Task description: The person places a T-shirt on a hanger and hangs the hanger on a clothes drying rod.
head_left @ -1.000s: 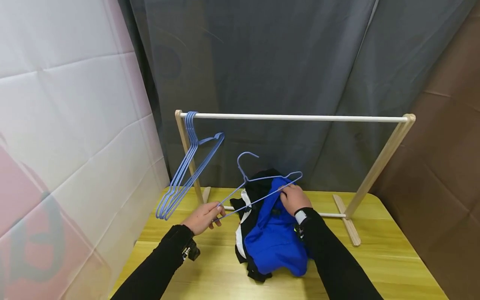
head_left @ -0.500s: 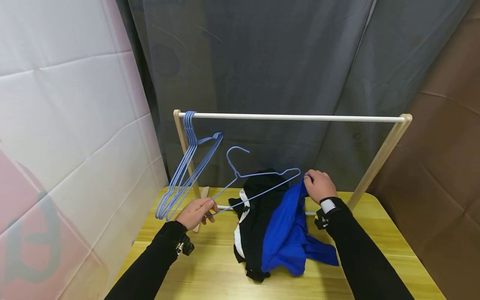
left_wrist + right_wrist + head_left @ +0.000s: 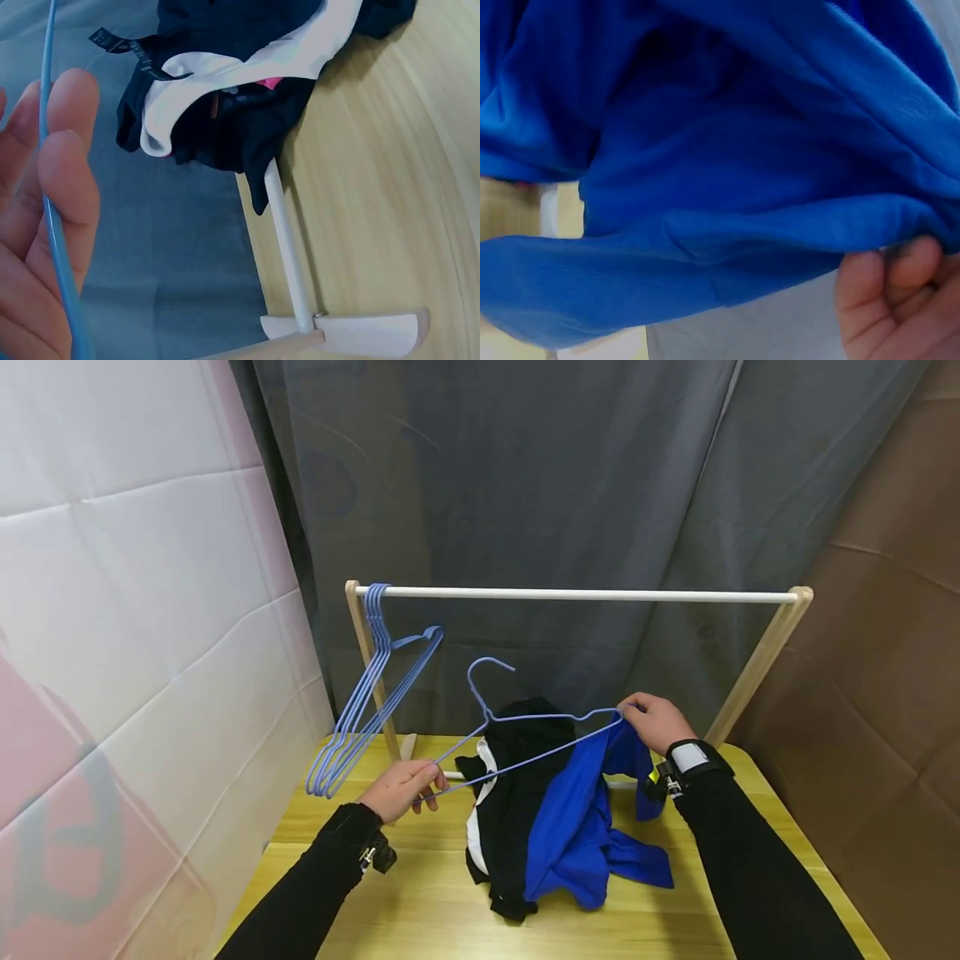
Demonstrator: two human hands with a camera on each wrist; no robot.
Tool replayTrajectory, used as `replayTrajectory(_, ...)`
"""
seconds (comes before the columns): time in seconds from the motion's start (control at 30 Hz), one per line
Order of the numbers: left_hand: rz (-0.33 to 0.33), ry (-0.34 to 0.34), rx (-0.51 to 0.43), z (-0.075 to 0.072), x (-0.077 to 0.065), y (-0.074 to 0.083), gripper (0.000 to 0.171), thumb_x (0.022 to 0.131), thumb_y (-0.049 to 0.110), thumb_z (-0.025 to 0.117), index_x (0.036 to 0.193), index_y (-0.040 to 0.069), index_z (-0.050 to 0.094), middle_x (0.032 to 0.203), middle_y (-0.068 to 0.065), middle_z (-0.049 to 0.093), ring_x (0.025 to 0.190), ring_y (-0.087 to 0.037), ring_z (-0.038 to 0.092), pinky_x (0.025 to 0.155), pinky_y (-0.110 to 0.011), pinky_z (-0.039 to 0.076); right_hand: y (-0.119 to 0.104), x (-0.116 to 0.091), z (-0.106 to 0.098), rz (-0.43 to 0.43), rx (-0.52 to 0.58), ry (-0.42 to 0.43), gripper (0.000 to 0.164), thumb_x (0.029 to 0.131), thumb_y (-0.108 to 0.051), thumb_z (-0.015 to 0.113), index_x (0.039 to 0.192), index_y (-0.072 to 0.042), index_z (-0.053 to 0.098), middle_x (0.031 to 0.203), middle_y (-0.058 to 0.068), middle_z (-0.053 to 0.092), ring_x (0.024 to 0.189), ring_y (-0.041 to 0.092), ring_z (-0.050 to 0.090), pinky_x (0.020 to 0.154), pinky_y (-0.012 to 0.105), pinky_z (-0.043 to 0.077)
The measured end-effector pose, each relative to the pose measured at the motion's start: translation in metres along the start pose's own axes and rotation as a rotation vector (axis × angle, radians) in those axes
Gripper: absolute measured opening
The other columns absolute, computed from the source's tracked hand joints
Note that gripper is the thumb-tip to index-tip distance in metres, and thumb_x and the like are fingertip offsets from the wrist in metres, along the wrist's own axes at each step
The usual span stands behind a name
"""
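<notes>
My left hand [image 3: 405,789] pinches the left end of a light blue wire hanger [image 3: 540,718], tilted with its hook up. In the left wrist view the hanger's wire [image 3: 54,225] runs between thumb and fingers. My right hand [image 3: 657,722] pinches the upper edge of a blue garment [image 3: 573,827], right at the hanger's right tip. The right wrist view is filled by the blue cloth [image 3: 727,165], with fingertips gripping its edge. The blue garment's lower part lies on a black garment [image 3: 513,810] with a white band, overlapped by the hanger in the head view.
A rack with a white top rail [image 3: 570,595] and wooden legs stands at the back of the wooden table [image 3: 420,893]. Several blue hangers [image 3: 367,702] hang at its left end. A dark curtain [image 3: 525,477] hangs behind, with cloth walls on both sides.
My right hand has moved right, drawing the blue garment's edge off the black one and out to the hanger's right tip. My left hand keeps its hold, and the hanger has shifted slightly.
</notes>
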State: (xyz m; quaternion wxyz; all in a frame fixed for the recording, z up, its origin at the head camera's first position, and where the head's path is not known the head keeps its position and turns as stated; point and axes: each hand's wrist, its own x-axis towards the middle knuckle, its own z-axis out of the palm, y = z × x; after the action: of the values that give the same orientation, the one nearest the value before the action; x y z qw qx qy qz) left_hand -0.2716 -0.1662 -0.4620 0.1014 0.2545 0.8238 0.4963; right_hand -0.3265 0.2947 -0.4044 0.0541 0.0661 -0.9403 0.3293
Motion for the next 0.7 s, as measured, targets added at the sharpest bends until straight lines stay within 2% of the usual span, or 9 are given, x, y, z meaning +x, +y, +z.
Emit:
replayTrajectory(0.1,0.002,0.000,0.037,0.003,0.002,0.001,0.041,0.111,0.033,0.041,0.102,0.003,0.068,0.099,-0.003,0.068,0.076,-0.025,0.069,0.064,-0.049,0.055,-0.001,-0.004,-0.002,0.006,0.021,-0.010,0.045,0.109,-0.038,0.041,0.126,-0.003,0.064,0.127,0.023,0.062,0.109,0.038,0.058,0.090,0.053,0.045)
replayTrajectory(0.23,0.003,0.002,0.075,0.007,0.005,0.003,0.041,0.111,0.034,0.041,0.100,0.005,0.067,0.095,-0.001,0.068,0.073,-0.020,0.068,0.061,-0.043,0.055,-0.004,-0.010,-0.001,0.005,0.051,-0.030,0.049,0.110,-0.041,0.039,0.129,-0.003,0.063,0.129,0.023,0.061,0.110,0.038,0.059,0.089,0.052,0.049)
replayTrajectory(0.37,0.001,0.013,0.102,0.011,0.005,0.004,0.041,0.111,0.035,0.041,0.098,0.007,0.067,0.090,-0.001,0.068,0.070,-0.015,0.067,0.060,-0.039,0.054,-0.006,-0.014,0.001,-0.011,0.046,-0.047,0.044,0.108,-0.035,0.045,0.133,-0.003,0.061,0.130,0.022,0.061,0.108,0.036,0.060,0.087,0.050,0.050)
replayTrajectory(0.53,0.008,0.034,0.108,0.013,0.005,0.009,0.041,0.111,0.035,0.040,0.099,0.007,0.067,0.090,0.000,0.068,0.071,-0.018,0.067,0.059,-0.035,0.053,-0.005,-0.017,0.003,-0.084,-0.055,-0.017,0.040,0.099,-0.015,0.053,0.136,-0.002,0.059,0.124,0.020,0.062,0.096,0.033,0.057,0.082,0.047,0.045)
replayTrajectory(0.7,0.024,0.023,0.095,0.013,0.006,0.010,0.040,0.111,0.033,0.041,0.099,0.006,0.067,0.095,0.000,0.068,0.076,-0.028,0.069,0.059,-0.036,0.053,-0.004,-0.021,0.000,-0.192,-0.202,0.079,0.030,0.102,-0.011,0.055,0.129,-0.004,0.067,0.109,0.015,0.064,0.091,0.031,0.059,0.081,0.049,0.048)
